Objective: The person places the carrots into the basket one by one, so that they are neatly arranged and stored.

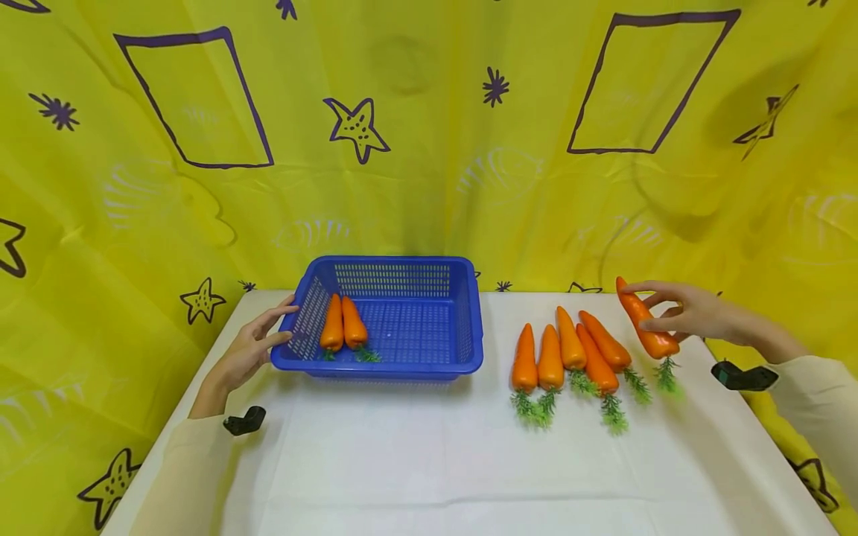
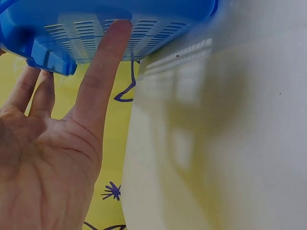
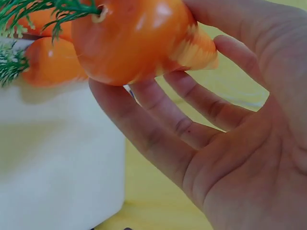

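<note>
A blue plastic basket point(image 1: 402, 368) with slotted walls stands at the back of the table, and two orange carrots point(image 1: 353, 326) lie at its left end. My left hand point(image 1: 248, 351) touches the basket's left end with its fingers fairly straight; the left wrist view has the thumb point(image 2: 103, 72) against the slotted wall. On the right, my right hand point(image 1: 693, 311) pinches a carrot point(image 1: 645, 324) between thumb and fingers, its tip up and green top hanging down. In the right wrist view its thick end point(image 3: 129, 43) faces the camera. Several other carrots point(image 1: 572, 342) lie left of that hand.
A white cloth covers the table point(image 1: 415, 454). Yellow patterned sheeting point(image 1: 415, 149) rises behind it and on both sides. Dark wrist pieces point(image 1: 744, 377) sit at both sleeve ends. The right table edge runs below the right forearm.
</note>
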Demonstrator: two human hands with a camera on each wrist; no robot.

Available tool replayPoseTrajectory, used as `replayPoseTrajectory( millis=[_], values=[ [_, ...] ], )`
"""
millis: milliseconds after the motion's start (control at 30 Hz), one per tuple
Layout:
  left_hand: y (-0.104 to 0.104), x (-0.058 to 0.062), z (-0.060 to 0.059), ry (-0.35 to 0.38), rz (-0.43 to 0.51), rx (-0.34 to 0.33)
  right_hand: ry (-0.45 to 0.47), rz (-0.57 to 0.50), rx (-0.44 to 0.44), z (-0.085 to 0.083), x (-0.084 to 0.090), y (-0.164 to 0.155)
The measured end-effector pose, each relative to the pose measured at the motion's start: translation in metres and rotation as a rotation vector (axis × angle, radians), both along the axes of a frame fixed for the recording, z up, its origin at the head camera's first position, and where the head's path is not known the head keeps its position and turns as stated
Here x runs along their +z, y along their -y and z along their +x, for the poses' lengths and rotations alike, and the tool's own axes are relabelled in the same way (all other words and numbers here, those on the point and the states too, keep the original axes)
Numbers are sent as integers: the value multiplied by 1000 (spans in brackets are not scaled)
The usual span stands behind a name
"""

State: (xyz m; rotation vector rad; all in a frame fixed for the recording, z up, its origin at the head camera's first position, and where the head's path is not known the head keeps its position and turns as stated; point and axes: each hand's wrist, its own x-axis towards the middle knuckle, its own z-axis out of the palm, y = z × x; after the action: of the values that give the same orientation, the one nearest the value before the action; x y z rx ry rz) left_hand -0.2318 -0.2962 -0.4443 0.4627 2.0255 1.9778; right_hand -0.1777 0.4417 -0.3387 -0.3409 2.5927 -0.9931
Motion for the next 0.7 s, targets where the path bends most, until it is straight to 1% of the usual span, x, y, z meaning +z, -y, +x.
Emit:
replayPoseTrajectory(
  millis=[233,367,533,700],
  values=[
    [1,-2,0,-11,20,-13,-53,20,-15,-1,14,4],
    [1,-2,0,-15,24,-16,-72,39,-9,-3,17,7],
    [1,-2,1,-21,22,-19,-73,70,1,-6,20,15],
    [1,-1,1,-23,19,-19,-77,37,36,-12,28,32]
  ],
)
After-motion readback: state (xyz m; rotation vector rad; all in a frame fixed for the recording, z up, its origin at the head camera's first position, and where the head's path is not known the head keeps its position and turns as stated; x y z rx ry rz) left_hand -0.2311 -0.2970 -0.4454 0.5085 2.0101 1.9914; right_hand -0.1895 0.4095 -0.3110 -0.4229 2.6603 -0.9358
